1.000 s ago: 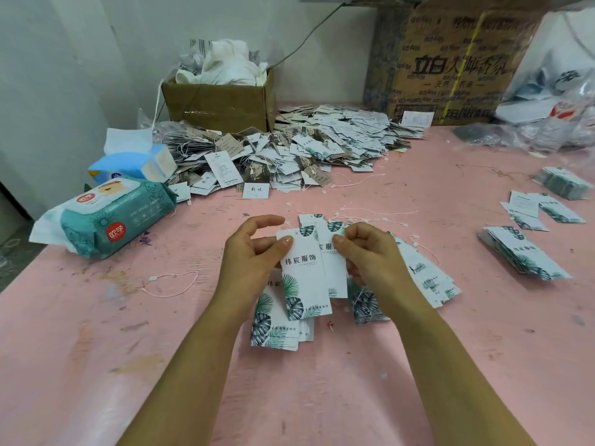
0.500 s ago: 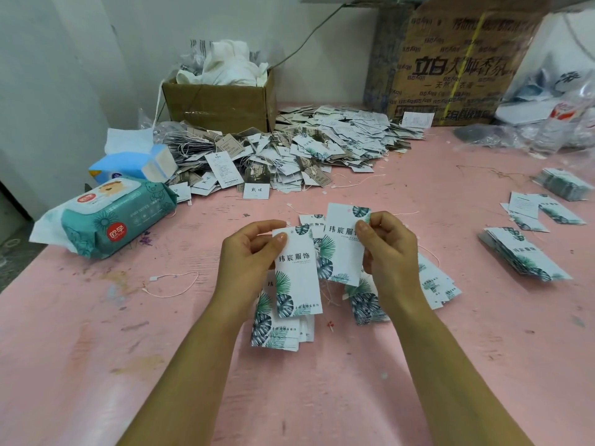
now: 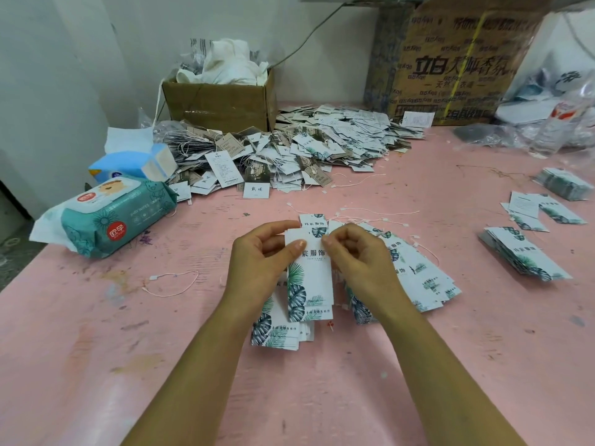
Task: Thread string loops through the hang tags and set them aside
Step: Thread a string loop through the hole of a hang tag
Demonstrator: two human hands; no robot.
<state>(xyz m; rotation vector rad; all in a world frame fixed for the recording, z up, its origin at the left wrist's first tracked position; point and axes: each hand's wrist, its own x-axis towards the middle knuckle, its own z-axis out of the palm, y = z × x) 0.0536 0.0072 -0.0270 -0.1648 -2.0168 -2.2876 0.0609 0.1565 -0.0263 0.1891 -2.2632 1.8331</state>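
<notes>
Pinching one hang tag [image 3: 310, 278] are left hand [image 3: 260, 262] and right hand [image 3: 360, 255]

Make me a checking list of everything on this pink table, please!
surface: pink table, stained and scuffed.
job's things: one tag held up; tag stack on the table by the left wrist; fanned tags by the right hand; loose strings just beyond; big tag pile at the back; more stacks on the right.
clutter: wipes, tissue pack and a stray string on the left.
grips: left hand pinches the tag's left edge; right hand pinches its top right.
cables: one cable runs up the wall.
surroundings: small box of cloth, big printed box, plastic bags, white wall.
</notes>
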